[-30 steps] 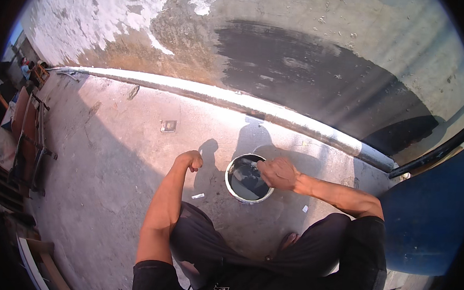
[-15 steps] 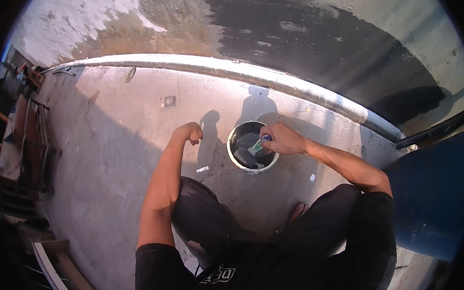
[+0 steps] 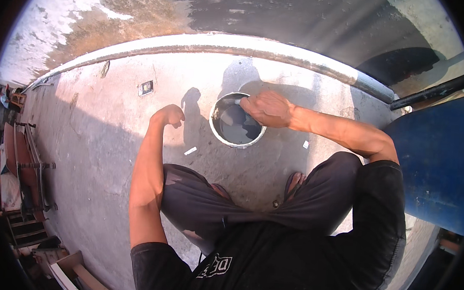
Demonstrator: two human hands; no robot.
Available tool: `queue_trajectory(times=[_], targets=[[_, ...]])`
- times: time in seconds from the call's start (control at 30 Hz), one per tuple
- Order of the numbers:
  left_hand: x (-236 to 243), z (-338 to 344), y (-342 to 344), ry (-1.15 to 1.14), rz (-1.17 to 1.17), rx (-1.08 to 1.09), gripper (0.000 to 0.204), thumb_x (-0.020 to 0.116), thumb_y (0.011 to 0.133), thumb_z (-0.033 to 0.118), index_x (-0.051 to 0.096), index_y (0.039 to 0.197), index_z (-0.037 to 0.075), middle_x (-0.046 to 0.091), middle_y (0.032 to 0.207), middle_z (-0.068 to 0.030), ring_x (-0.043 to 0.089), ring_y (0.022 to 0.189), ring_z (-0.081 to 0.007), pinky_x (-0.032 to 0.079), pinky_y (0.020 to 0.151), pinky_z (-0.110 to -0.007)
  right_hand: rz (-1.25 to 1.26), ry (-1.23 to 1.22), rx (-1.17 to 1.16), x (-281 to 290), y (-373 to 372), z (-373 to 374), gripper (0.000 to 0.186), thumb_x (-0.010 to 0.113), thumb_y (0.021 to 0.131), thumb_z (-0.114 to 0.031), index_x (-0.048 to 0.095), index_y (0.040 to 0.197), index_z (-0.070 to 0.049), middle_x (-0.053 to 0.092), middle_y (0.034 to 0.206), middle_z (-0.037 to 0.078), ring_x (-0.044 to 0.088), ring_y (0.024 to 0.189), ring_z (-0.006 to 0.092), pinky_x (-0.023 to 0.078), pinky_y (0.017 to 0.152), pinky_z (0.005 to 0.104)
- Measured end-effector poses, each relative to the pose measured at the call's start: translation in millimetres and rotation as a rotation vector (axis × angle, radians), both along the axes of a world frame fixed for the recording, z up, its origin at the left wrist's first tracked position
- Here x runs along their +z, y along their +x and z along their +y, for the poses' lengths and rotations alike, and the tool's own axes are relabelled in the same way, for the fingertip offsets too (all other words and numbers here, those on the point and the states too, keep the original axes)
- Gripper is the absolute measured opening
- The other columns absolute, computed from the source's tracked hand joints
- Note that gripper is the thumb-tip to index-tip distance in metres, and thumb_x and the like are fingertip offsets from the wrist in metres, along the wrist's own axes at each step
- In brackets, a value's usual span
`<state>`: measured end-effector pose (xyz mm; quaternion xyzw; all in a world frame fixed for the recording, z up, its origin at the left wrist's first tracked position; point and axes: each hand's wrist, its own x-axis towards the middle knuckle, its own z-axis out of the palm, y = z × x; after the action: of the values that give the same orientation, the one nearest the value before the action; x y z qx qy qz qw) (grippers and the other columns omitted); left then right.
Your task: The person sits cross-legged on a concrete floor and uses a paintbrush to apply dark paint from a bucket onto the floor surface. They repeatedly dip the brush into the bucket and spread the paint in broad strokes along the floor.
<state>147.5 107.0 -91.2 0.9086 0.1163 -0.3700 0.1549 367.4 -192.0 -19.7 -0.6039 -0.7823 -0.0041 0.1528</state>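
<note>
My right hand [image 3: 269,108] is closed over the far right rim of a round bucket [image 3: 214,132] with a pale rim. A small brush-like object [image 3: 238,101] with a pale end sticks out of its fingers toward the left, over the bucket; most of it is hidden by the hand. Dark grey liquid [image 3: 238,125] lies inside the bucket, with lighter reflections on it. My left hand [image 3: 170,116] hangs left of the bucket, above the floor, its fingers curled in and nothing visible in them.
Beyond a raised ledge [image 3: 206,43] stands a wall with a dark coated patch [image 3: 301,22]. A big blue container [image 3: 435,166] is at my right, below a black pipe [image 3: 434,90]. A small dark packet [image 3: 146,88] and white scraps [image 3: 190,150] lie on the floor. Wooden furniture [image 3: 29,166] is at far left.
The view has shifted, so the scene sits farther left and up. My right hand has turned; the object in it points left instead of down into the bucket. My left hand stays curled.
</note>
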Motion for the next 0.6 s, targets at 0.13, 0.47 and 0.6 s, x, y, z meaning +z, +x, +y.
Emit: queue_trajectory(times=[0.13, 0.47, 0.6], targets=[[-8, 7, -4, -0.094, -0.022, 0.182, 0.042, 0.046, 0.078, 0.006, 0.068, 0.113, -0.003, 0.072, 0.106, -0.0182, 0.072, 0.09, -0.0249, 0.055, 0.081, -0.036, 0.124, -0.097, -0.122, 17, -5, -5, 0.007, 0.057, 0.081, -0.003, 0.054, 0.082, 0.003, 0.059, 0.066, 0.02, 0.061, 0.059, 0.0387, 0.047, 0.056, 0.0454], [-4, 3, 7, -0.13, 0.085, 0.426, 0.041, 0.05, 0.081, 0.011, 0.068, 0.117, 0.002, 0.072, 0.11, -0.0132, 0.072, 0.094, -0.0221, 0.053, 0.084, -0.038, 0.839, -0.685, -0.219, 6, 0, 15, 0.017, 0.055, 0.083, -0.007, 0.057, 0.072, 0.005, 0.066, 0.067, 0.017, 0.07, 0.062, 0.0225, 0.053, 0.053, 0.0347], [2, -7, 10, -0.091, 0.066, 0.429, 0.041, 0.064, 0.074, 0.004, 0.069, 0.115, 0.001, 0.069, 0.114, -0.0116, 0.071, 0.091, -0.0245, 0.055, 0.078, -0.036, 0.591, -0.659, -0.139, 16, 3, 12, 0.009, 0.056, 0.086, -0.005, 0.053, 0.084, 0.003, 0.064, 0.068, 0.015, 0.069, 0.063, 0.0259, 0.051, 0.055, 0.0366]])
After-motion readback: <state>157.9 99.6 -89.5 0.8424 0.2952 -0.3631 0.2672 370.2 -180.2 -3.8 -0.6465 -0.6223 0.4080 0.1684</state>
